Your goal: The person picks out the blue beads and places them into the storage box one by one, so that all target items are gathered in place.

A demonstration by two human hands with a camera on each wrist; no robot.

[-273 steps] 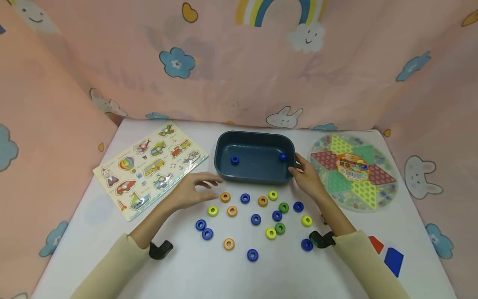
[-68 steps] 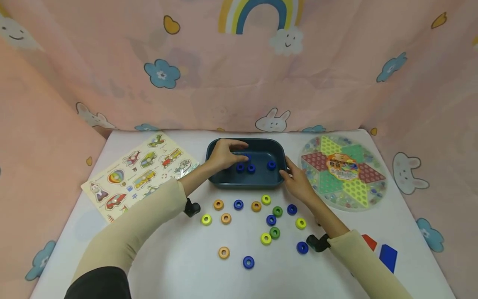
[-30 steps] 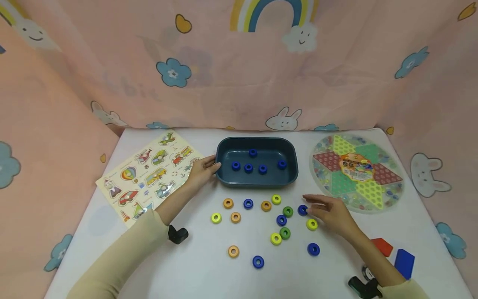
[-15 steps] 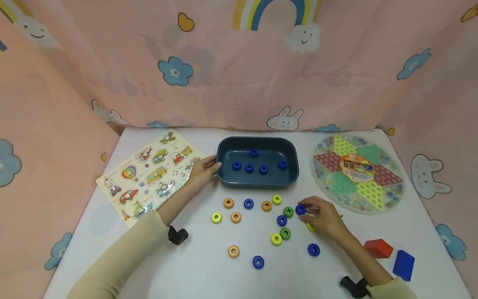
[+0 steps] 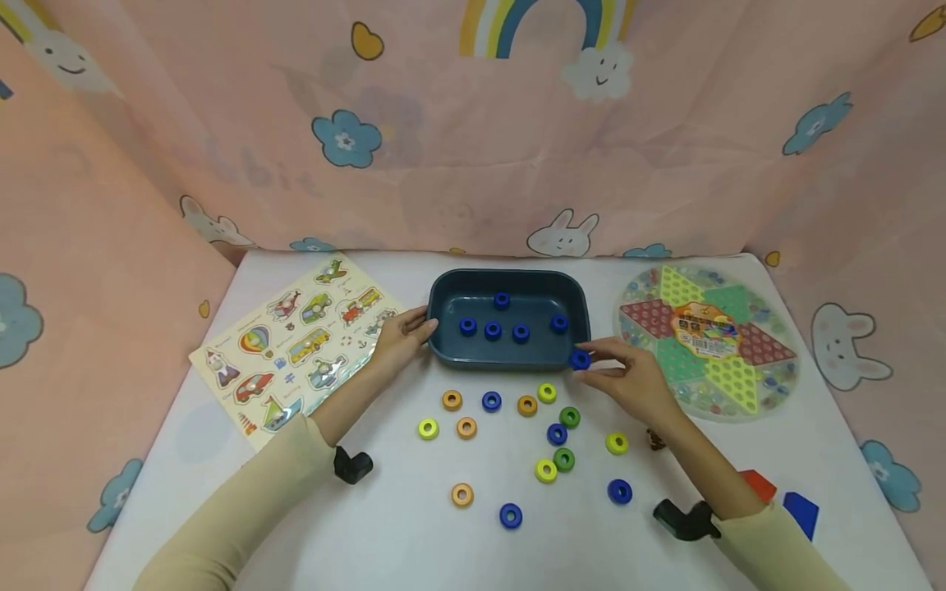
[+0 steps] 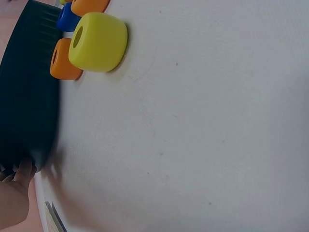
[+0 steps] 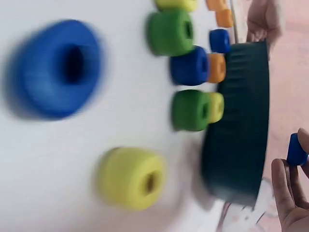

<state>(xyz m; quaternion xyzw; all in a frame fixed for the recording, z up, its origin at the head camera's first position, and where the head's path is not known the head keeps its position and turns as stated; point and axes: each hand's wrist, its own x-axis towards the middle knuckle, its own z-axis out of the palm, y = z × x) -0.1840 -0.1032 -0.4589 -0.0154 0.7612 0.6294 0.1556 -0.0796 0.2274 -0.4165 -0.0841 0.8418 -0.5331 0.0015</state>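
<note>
My right hand (image 5: 631,379) pinches a blue bead (image 5: 580,359) between thumb and fingers, right at the near right corner of the dark teal tray (image 5: 510,361). In the right wrist view that bead (image 7: 297,150) is up off the table, level with the tray's rim. My left hand (image 5: 402,338) grips the tray's left end, thumb against its wall in the left wrist view. Several blue beads (image 5: 493,331) lie inside the tray. In front of it, orange beads (image 5: 466,428), yellow beads (image 5: 545,470), green beads (image 5: 564,459) and more blue beads (image 5: 510,515) are scattered on the white table.
A picture puzzle board (image 5: 296,345) lies left of the tray, partly under my left forearm. To the right is a round Chinese checkers set (image 5: 705,341). A red block (image 5: 759,486) and a blue block (image 5: 801,514) sit beside my right sleeve. Pink printed cloth (image 5: 443,164) surrounds the table.
My right hand took up a blue bead from the table's right side and carried it to the tray corner. Earlier, the left hand put beads in; now it holds the tray's left end.
</note>
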